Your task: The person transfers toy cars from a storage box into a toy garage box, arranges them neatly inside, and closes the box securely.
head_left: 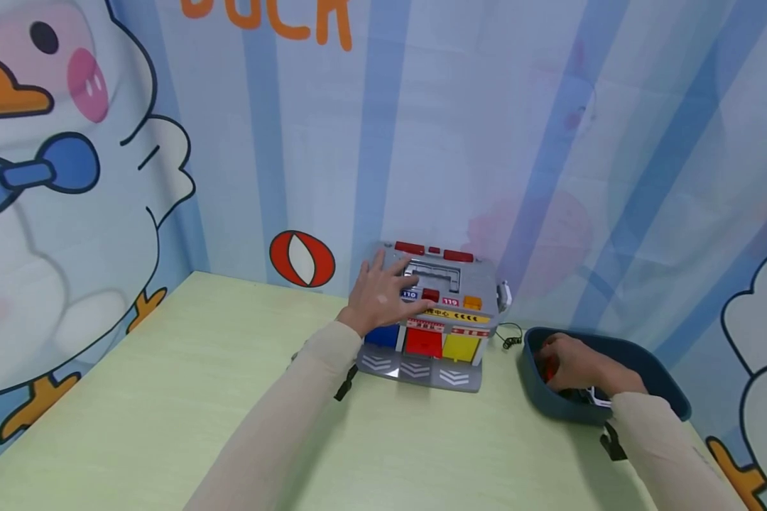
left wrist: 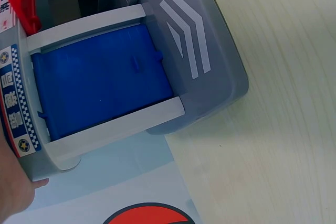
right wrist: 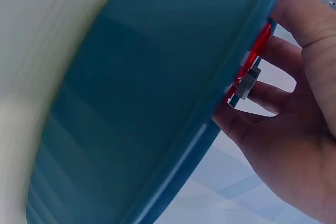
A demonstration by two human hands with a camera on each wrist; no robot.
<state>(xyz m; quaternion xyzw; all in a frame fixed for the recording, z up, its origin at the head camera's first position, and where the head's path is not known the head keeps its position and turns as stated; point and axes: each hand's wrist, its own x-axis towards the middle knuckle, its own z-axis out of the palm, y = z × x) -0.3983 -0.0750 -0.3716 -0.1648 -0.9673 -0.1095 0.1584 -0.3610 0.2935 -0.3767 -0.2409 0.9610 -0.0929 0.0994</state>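
A grey toy garage (head_left: 415, 367) with blue, red and yellow doors stands against the backdrop. My left hand (head_left: 380, 294) rests on its roof with the fingers spread. In the left wrist view the blue door (left wrist: 105, 80) is down, while the red door (left wrist: 21, 3) beside it is swung up, showing the bay inside. At the right, my right hand (head_left: 575, 363) reaches into a dark blue bin (head_left: 667, 376). Its curled fingers hold a red toy piece (right wrist: 254, 51) with a grey part, mostly hidden by the bin's rim.
A black and white item (head_left: 597, 397) lies in the bin below my right hand. A black coiled cord (head_left: 511, 341) lies between the garage and the bin. The light wooden table (head_left: 166, 397) meets a printed cloth backdrop (head_left: 319, 142) at the back.
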